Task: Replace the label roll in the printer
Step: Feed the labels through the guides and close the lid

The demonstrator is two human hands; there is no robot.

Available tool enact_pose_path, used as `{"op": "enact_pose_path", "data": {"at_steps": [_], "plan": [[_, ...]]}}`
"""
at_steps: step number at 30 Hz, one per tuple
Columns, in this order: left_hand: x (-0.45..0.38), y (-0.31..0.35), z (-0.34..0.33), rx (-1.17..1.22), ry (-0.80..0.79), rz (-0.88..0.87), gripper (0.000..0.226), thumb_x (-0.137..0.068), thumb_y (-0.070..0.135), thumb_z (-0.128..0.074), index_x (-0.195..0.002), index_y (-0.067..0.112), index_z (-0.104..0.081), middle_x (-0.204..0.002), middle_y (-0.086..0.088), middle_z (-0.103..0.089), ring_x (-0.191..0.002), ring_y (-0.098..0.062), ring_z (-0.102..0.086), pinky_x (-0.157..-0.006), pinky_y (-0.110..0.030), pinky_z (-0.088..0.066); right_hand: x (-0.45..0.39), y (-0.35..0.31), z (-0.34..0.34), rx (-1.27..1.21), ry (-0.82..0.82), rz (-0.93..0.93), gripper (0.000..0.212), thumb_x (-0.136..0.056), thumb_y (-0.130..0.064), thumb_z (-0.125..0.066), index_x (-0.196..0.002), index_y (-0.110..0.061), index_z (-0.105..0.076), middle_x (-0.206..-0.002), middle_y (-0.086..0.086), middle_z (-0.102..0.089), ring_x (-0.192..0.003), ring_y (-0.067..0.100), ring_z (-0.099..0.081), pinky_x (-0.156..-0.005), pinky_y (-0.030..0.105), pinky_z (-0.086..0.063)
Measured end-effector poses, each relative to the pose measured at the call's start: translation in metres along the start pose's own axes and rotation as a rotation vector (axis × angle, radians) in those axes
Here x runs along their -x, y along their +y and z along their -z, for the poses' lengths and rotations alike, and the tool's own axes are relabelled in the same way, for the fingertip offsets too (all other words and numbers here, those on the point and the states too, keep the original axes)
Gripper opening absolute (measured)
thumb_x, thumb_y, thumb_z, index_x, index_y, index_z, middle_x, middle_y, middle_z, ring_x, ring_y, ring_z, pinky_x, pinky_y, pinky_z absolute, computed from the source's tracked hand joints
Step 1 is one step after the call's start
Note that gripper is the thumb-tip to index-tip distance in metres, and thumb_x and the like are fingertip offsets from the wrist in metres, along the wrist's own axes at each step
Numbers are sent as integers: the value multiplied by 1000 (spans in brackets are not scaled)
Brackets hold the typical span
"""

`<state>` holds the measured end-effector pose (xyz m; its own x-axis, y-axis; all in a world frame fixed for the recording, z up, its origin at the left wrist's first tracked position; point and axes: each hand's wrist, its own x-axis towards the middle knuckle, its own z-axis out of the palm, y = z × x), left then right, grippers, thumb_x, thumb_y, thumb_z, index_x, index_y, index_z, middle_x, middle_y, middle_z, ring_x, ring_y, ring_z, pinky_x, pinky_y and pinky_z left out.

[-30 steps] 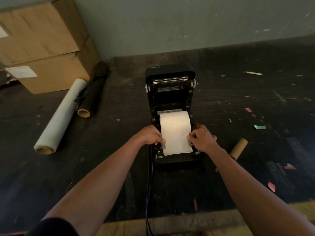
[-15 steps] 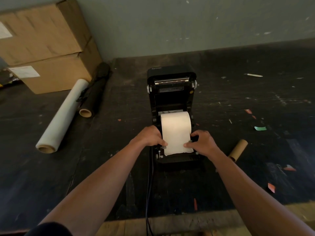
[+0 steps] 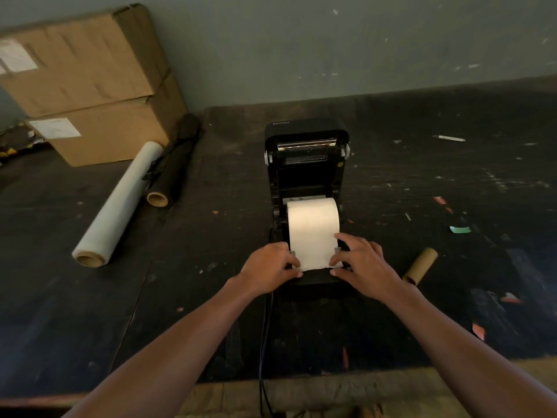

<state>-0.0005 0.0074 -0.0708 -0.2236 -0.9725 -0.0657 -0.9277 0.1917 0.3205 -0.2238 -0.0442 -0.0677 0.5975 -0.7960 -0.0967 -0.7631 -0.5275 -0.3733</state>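
Your label printer stands in the middle of the dark worktop with its lid tipped up and back, the inside open toward you. The white label roll sits in the bay, and its loose end runs down over the front of the printer toward you.

Your left hand is at the left edge of that loose paper, fingers curled in against the left guide, thumb lying near the paper's lower left corner. Whether it actually pinches the paper or only presses on the guide, you cannot tell from this angle. Your right hand is at the right edge, fingers bent, with the fingertips on the paper's right margin and the thumb at the lower right corner; again, a true pinch cannot be made out.

A black cable runs from the printer's front toward you, between your forearms. An empty cardboard core lies on the worktop just right of your right wrist. To the left lie a roll of clear film and a black roll side by side, with two stacked cardboard boxes behind them against the wall. Small paper scraps are scattered over the right side.
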Motion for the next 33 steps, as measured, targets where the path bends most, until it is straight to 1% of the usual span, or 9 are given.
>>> {"op": "enact_pose_path", "data": {"at_steps": [2, 4, 6, 8, 12, 18, 20, 26, 33], "plan": [[1, 1, 0, -24, 7, -27, 30, -92, 38, -60, -115, 21, -70, -97, 7, -49, -86, -4, -44, -72, -21, -35, 0, 0, -1, -8, 10, 4, 21, -89, -33, -62, -109, -32, -67, -156, -3, -26, -144, 19, -19, -115, 47, -14], [1, 2, 1, -39, 0, -55, 27, -93, 37, -58, -112, 22, -71, -93, 10, -44, -88, -6, -48, -72, -21, -35, -1, 0, -2, -27, 15, 8, 18, -89, -32, -62, -107, -32, -68, -155, -3, -28, -143, 19, -21, -115, 47, -15], [0, 2, 1, -52, 1, -66, 26, -94, 37, -57, -111, 23, -72, -91, 12, -42, -87, -5, -46, -71, -21, -35, -1, 1, -2, -37, 14, 4, 17, -89, -32, -62, -105, -32, -68, -154, -4, -29, -143, 19, -22, -114, 47, -15], [1, 2, 2, -68, -2, -73, 28, -95, 38, -55, -111, 23, -71, -93, 11, -46, -88, -4, -46, -72, -22, -38, -2, 2, -3, -51, 10, 0, 16, -89, -32, -62, -105, -32, -68, -153, -4, -30, -143, 20, -23, -114, 48, -16], [3, 3, 3, -91, -12, -96, 27, -96, 35, -53, -111, 23, -71, -103, 5, -59, -96, -10, -55, -78, -28, -48, -1, 4, -4, -88, 12, -5, 17, -90, -29, -61, -105, -32, -68, -152, -5, -32, -142, 20, -25, -114, 50, -18], [7, 10, -2, -196, 15, -173, 27, -98, 28, -46, -112, 17, -68, -108, 0, -59, -98, -14, -56, -85, -29, -47, 0, 3, -7, -111, 50, 2, 17, -91, -25, -59, -106, -28, -69, -147, -4, -38, -139, 19, -31, -113, 48, -23], [7, 11, -4, -221, 30, -172, 27, -98, 26, -45, -109, 16, -68, -107, -1, -59, -98, -16, -57, -88, -32, -48, 2, 3, -9, -105, 66, 9, 17, -91, -23, -60, -105, -27, -69, -147, -3, -39, -139, 19, -31, -113, 48, -24], [8, 13, -6, -276, 35, -161, 26, -98, 22, -45, -99, 12, -68, -101, -3, -60, -93, -17, -58, -87, -32, -47, 6, 2, -14, -65, 119, 34, 18, -92, -23, -59, -105, -25, -69, -144, -2, -41, -137, 18, -33, -112, 45, -25], [17, 21, -6, -321, 47, -129, 27, -97, 21, -43, -96, 11, -68, -101, -4, -60, -91, -19, -60, -86, -32, -45, 14, 3, -15, -38, 152, 86, 18, -92, -23, -58, -105, -25, -71, -141, -4, -44, -134, 15, -36, -112, 42, -24]]}}
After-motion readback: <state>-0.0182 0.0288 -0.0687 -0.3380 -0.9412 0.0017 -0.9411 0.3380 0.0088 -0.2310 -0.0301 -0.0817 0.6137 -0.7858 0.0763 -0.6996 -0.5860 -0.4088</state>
